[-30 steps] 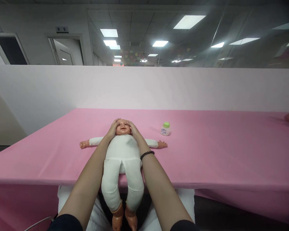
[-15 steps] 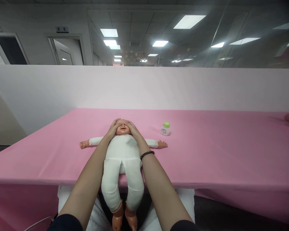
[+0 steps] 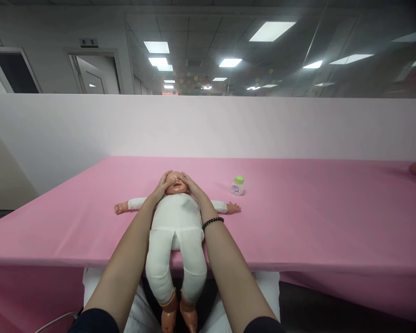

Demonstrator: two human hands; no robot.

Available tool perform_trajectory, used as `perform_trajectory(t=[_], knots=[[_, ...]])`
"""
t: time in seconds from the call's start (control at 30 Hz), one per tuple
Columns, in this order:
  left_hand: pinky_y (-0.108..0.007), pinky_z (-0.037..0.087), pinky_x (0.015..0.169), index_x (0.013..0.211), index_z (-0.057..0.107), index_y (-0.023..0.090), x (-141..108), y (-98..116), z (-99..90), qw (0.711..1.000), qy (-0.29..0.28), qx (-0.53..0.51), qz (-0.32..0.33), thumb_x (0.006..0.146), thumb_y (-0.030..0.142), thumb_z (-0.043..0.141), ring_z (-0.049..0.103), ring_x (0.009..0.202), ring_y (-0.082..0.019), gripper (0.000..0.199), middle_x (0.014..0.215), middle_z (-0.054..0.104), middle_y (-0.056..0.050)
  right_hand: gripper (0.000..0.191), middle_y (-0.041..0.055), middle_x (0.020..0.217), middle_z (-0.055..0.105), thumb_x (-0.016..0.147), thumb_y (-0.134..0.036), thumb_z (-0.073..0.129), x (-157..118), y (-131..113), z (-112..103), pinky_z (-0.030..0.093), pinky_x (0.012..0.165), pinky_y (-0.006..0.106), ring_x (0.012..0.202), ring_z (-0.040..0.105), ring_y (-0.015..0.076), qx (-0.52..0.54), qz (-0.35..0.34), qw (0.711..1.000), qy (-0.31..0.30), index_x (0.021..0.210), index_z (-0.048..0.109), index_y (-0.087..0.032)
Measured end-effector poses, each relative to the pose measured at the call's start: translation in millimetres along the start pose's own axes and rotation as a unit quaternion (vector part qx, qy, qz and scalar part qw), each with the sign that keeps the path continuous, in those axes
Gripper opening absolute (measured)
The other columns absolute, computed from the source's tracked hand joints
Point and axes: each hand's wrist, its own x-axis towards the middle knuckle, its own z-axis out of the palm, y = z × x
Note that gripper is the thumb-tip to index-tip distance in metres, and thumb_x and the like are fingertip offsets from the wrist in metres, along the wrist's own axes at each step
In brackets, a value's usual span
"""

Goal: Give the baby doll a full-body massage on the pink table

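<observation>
The left hand (image 3: 162, 184) and right hand (image 3: 191, 184) cup the head of a doll (image 3: 176, 212) lying face up on the pink tabletop (image 3: 315, 222). Each grip is spread, fingers pressed on the brow, pinching nothing. A beaded bracelet (image 3: 212, 223) circles the right wrist. A green-capped bottle (image 3: 237, 186) stands upright beyond the doll's outstretched arm.

Nothing legible in view; the label (image 3: 236, 189) on the small green-capped bottle (image 3: 239, 186) bears fine print, too small to read; the plaques (image 3: 88, 42) above the doorway (image 3: 93, 74) cannot be read; the red sign (image 3: 169, 94) down the corridor is likewise unreadable.
</observation>
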Motion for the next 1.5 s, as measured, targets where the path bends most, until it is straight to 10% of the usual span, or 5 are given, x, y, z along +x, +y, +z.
perform_trajectory(t=[0.17, 0.5, 0.8, 1.5], knots=[[-0.046, 0.042, 0.113, 0.15, 0.039, 0.029, -16, 11, -6.4, 0.993, -0.057, 0.096, 0.023, 0.063, 0.037, 0.089, 0.044, 0.139, -0.035, 0.101, 0.155, 0.041, -0.013, 0.107, 0.0128, 0.152, 0.044, 0.065, -0.024, 0.086, -20, -14, -7, 0.053, 0.098, 0.043, 0.118, 0.063, 0.0268, -0.021, 0.074, 0.995, -0.063, 0.156, 0.03, -0.031], [-0.05, 0.045, 0.111, 0.158, 0.021, 0.032, -25, 25, -1.4, 0.991, -0.104, 0.076, -0.02, 0.058, 0.031, 0.092, 0.045, 0.139, -0.039, 0.122, 0.158, 0.036, -0.016, 0.113, 0.0147, 0.166, 0.014, 0.072, -0.016, 0.083, -28, -21, -8, 0.05, 0.1, 0.04, 0.135, 0.048, 0.0269, -0.031, 0.081, 0.992, -0.097, 0.16, 0.013, -0.027], [-0.052, 0.042, 0.112, 0.156, 0.027, 0.035, -26, 22, -6.3, 0.994, -0.099, 0.02, -0.042, 0.065, 0.03, 0.087, 0.048, 0.137, -0.038, 0.109, 0.157, 0.04, -0.014, 0.042, 0.0119, 0.135, 0.055, 0.096, -0.035, 0.063, -17, -17, -7, 0.053, 0.096, 0.047, 0.116, 0.06, 0.0254, -0.004, 0.052, 0.995, -0.083, 0.134, 0.055, -0.017], [-0.049, 0.043, 0.112, 0.156, 0.025, 0.032, -29, 25, -1.0, 0.992, -0.087, 0.086, -0.027, 0.063, 0.03, 0.09, 0.048, 0.137, -0.036, 0.113, 0.156, 0.039, -0.015, 0.039, 0.0109, 0.128, 0.058, 0.097, -0.035, 0.062, -14, -14, -11, 0.055, 0.092, 0.044, 0.11, 0.062, 0.023, 0.006, 0.042, 0.997, -0.065, 0.13, 0.056, -0.016]])
